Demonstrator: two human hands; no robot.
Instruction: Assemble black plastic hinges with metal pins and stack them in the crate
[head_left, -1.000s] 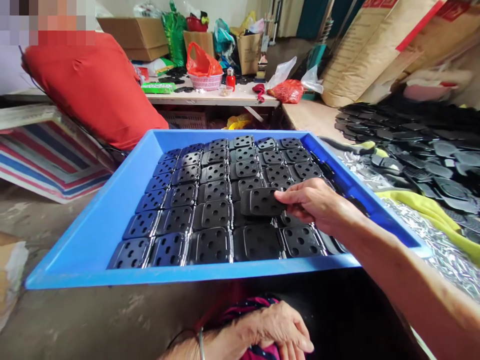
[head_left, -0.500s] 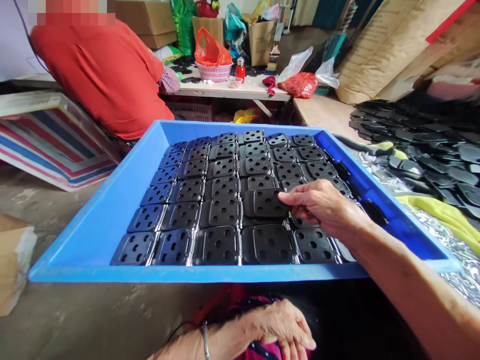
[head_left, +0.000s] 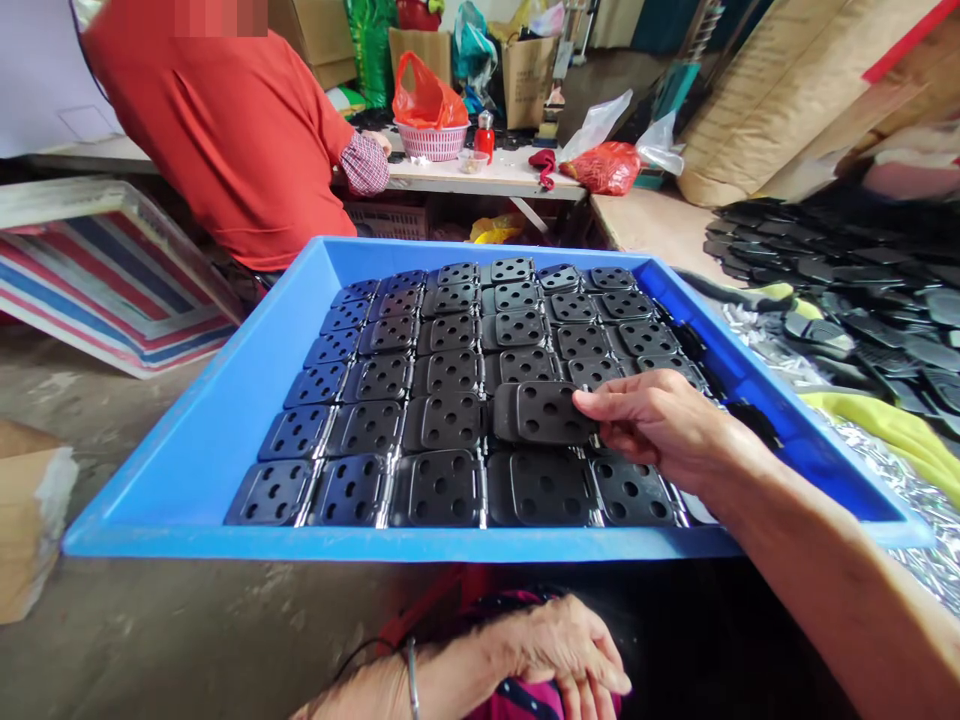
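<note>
A blue plastic tray (head_left: 360, 543) holds rows of black rounded-square plastic plates (head_left: 442, 487), each marked with several round dark spots. Between thumb and fingers, my right hand (head_left: 660, 425) pinches the right edge of one black plate (head_left: 544, 412). This plate is tilted a little and overlaps its neighbours; whether it touches those beneath, I cannot tell. Below the tray's front edge, my left hand (head_left: 574, 650) lies on my lap, fingers loosely stretched and holding nothing, a metal bangle (head_left: 412, 680) on its wrist.
A person in a red shirt (head_left: 225, 140) sits at a bench (head_left: 442, 178) behind the tray. On the right are heaped black pieces (head_left: 847, 260), small shiny metal parts (head_left: 885, 470) and a yellow cloth (head_left: 892, 430). A cardboard box (head_left: 30, 520) stands at left.
My right hand has shifted slightly right and down with the black plate. The other person's sleeved arm has moved right along the bench. My left hand has stayed put.
</note>
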